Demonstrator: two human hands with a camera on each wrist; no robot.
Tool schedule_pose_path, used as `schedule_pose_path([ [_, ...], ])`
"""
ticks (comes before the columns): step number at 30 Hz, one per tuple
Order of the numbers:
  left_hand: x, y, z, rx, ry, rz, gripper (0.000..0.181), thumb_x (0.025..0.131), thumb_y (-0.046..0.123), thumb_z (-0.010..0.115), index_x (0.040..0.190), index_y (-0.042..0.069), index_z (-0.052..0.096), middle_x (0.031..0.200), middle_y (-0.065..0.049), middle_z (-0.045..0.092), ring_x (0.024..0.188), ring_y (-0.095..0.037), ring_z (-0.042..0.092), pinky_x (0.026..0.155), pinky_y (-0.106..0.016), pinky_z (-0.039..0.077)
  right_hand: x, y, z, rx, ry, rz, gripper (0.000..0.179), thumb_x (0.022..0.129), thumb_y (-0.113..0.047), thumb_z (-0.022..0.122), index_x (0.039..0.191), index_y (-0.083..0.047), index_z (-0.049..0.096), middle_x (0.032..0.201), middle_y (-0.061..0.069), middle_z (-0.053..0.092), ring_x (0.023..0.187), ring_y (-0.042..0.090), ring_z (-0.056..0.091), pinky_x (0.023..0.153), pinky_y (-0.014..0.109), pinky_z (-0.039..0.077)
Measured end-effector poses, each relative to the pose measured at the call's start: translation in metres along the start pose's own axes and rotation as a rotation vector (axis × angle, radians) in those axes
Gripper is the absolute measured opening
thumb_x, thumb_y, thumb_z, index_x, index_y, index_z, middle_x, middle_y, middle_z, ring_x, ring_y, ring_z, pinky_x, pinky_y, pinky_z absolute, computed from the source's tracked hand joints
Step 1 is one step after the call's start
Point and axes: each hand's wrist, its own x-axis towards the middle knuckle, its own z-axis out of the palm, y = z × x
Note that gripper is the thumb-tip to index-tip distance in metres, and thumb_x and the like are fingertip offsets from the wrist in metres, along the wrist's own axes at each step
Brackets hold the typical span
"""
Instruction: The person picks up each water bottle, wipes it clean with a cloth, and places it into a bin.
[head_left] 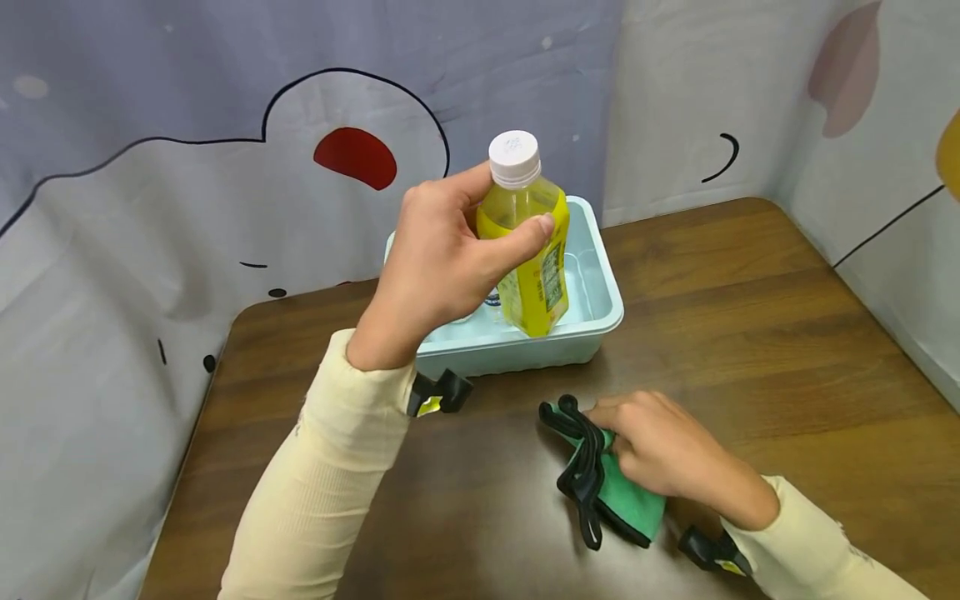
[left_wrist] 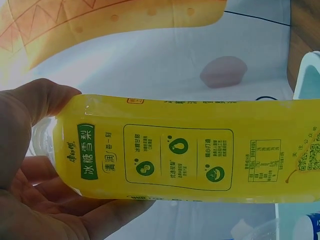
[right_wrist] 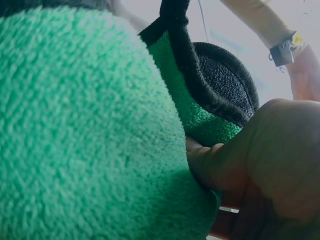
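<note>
My left hand [head_left: 450, 258] grips a yellow-labelled drink bottle [head_left: 534, 275] near its shoulder, just under the white cap [head_left: 514, 157]. The bottle leans slightly, above the front rim of a light blue plastic basin [head_left: 600, 292]. In the left wrist view its yellow label [left_wrist: 200, 150] shows green print, with the thumb and fingers round the neck end. Lower right, my right hand [head_left: 660, 442] pinches a folded green cloth with black edging [head_left: 630, 496] at the table. The right wrist view shows the cloth [right_wrist: 90, 125] close up, thumb and fingers gathering a fold.
The basin stands at the back middle of a brown wooden table [head_left: 750, 350]. Partly hidden behind my left hand, a clear item with a blue mark [head_left: 492, 298] sits in the basin. A printed curtain [head_left: 187, 208] hangs along the table's back and sides.
</note>
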Motion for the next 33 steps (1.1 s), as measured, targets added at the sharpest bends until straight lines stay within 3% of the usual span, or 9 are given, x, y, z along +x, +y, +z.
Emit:
schedule_pose_path([
  [12, 0.010, -0.003, 0.007, 0.002, -0.003, -0.009, 0.029, 0.091, 0.019, 0.078, 0.116, 0.006, 0.076, 0.106, -0.008, 0.080, 0.084, -0.015, 0.078, 0.072, -0.030, 0.065, -0.003, -0.003, -0.002, 0.015, 0.003, 0.010, 0.045, 0.067, 0.014, 0.056, 0.085, -0.024, 0.072, 0.077, -0.017, 0.061, 0.067, 0.000, 0.044, 0.057, 0.019, 0.037],
  [20, 0.013, -0.008, 0.013, -0.018, -0.004, -0.026, 0.030, 0.091, 0.019, 0.078, 0.118, 0.007, 0.075, 0.108, -0.008, 0.079, 0.087, -0.016, 0.078, 0.076, -0.030, 0.065, -0.005, -0.002, -0.002, 0.008, 0.017, -0.007, 0.051, 0.067, 0.015, 0.056, 0.097, -0.019, 0.079, 0.090, -0.013, 0.073, 0.077, 0.000, 0.060, 0.062, 0.025, 0.050],
  [33, 0.023, -0.018, 0.022, 0.067, 0.008, -0.011, 0.028, 0.091, 0.023, 0.078, 0.115, 0.007, 0.076, 0.104, -0.007, 0.080, 0.083, -0.014, 0.077, 0.071, -0.025, 0.063, -0.006, -0.002, -0.002, 0.008, 0.019, -0.003, 0.051, 0.067, 0.014, 0.056, 0.096, -0.021, 0.079, 0.089, -0.014, 0.072, 0.075, 0.000, 0.059, 0.061, 0.024, 0.049],
])
